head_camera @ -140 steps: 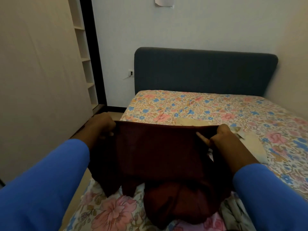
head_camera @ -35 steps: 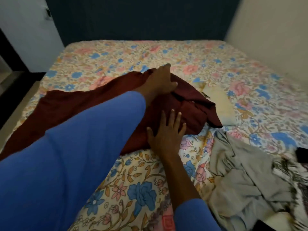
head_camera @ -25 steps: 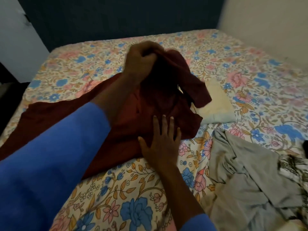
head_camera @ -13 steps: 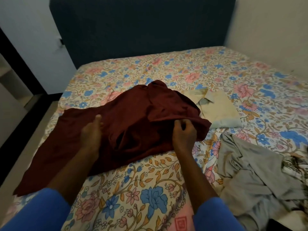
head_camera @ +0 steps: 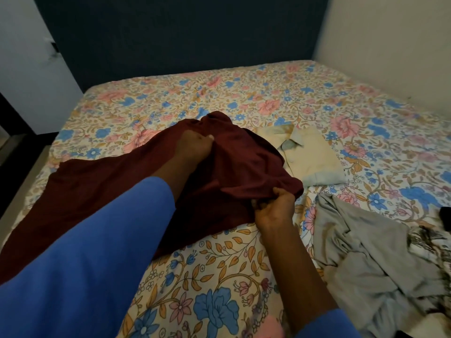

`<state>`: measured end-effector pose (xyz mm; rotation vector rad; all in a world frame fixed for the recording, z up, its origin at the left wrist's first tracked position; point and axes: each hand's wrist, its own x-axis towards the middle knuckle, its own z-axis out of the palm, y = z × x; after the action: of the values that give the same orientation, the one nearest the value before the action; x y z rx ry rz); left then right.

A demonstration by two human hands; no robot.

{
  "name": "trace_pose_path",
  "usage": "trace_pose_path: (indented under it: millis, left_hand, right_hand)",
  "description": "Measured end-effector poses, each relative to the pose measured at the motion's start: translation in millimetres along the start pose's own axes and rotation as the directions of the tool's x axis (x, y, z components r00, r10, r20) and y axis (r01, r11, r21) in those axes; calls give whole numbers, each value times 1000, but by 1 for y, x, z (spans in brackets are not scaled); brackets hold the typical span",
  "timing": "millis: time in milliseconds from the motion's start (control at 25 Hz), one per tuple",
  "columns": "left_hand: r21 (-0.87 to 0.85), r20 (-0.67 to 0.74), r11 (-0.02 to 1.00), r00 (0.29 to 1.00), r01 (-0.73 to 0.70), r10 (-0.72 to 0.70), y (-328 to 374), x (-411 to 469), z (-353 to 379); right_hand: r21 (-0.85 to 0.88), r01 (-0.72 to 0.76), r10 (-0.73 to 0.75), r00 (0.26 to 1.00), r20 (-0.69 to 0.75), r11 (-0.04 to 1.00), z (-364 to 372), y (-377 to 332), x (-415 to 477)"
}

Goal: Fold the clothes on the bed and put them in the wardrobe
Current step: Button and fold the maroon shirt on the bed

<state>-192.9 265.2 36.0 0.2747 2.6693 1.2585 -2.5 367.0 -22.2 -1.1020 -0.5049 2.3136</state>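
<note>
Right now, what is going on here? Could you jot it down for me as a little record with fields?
Place: bed with a floral sheet, dark headboard behind
Being handled: maroon garment, spread on the sheet, bunched at its right end
Left hand: grips a bunch of the maroon fabric
Right hand: pinches its near right edge
Already folded: cream shirt, just right of the maroon one
Waiting: grey garment, crumpled at the right
</note>
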Motion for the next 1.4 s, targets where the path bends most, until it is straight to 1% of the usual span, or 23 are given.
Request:
trace_pose_path:
  millis: [80,160,200,240,280,320,360,440,480,520,560,640,680,720,800,880,960,1000,1080,1120,1200,1280,1400]
  left_hand:
    - [-106,-31,994,999,-17,13,1,16,-1]
    - [166,-83,982,991,-91,106,-6,4,-7]
    - [302,-144,945,974,-124,174,-16,-9,-8]
    - [360,-205,916,943,-176,262,-27,-28,-8]
    - [373,-227,883,894,-286,386,-38,-51,-8]
    - [366,-172,820,834,-441,525,-47,-75,-7]
    - [374,-28,722,771,-582,636,-58,-95,-7]
    - [491,283,468,643,-735,712,-82,-123,-8]
    - [551,371,366,613,-750,698,-94,-128,-13]
    - [564,380,349,610,-749,695,-101,-129,-21]
    - [526,319,417,626,-741,711,-107,-129,-33]
    - [220,4,778,798,-589,603,-113,-137,-59]
    - [-67,-202,909,897,-413,393,-122,-139,-73]
    - [-358,-357,903,929,-236,101,-132,-140,-86]
    - [-649,-466,761,791,0,-397,-161,-146,-108]
    - [-606,-531,777,639,172,-556,-187,-158,-121]
    - [-315,-710,921,588,227,-388,-196,-168,-124]
    - [-86,-750,980,636,181,-184,-195,-171,-124]
    - [305,-513,952,847,28,140,-190,-160,-125]
    - [400,-324,916,932,-20,162,-187,-149,-127]
    - [504,-78,864,996,-2,48,-188,-129,-138]
    - [540,49,841,999,-31,5,-194,-119,-153]
    - [546,137,818,983,-180,125,-215,-133,-166]
  right_hand:
    - [-84,91,-93,996,-14,992,-13,2,-1]
    - [-393,378,-446,890,-95,838,-22,7,-3]
    - [-612,529,-697,716,-52,588,-23,9,-3]
    - [-721,640,-867,485,113,264,-23,10,-1]
    - [-707,707,-895,294,335,-32,-19,11,1]
    - [-627,744,-819,199,538,-231,-14,15,4]
    - [-555,769,-703,202,682,-318,-10,21,7]
    - [-523,732,-438,334,834,-438,-9,32,11]
    - [-531,662,-339,410,847,-528,-12,35,12]
    - [-540,586,-281,478,832,-603,-16,36,13]
    - [-552,529,-257,530,808,-645,-18,35,13]
    - [-570,446,-253,588,768,-690,-18,31,12]
    - [-565,397,-249,613,750,-724,-17,30,11]
    - [-551,340,-242,639,730,-762,-16,32,9]
    - [-534,250,-251,674,695,-807,-9,42,2]
    - [-538,233,-276,657,701,-810,0,51,-4]
    - [-484,324,-238,574,783,-813,6,58,-7]
    - [-440,399,-187,532,825,-804,6,63,-7]
    - [-390,510,-107,497,861,-767,4,75,-4]
    - [-395,528,-99,502,859,-752,4,78,-2]
    - [-420,532,-125,502,856,-735,7,81,1]
    - [-394,543,-136,454,881,-742,15,81,5]
    - [-225,619,20,362,932,-752,48,87,11]
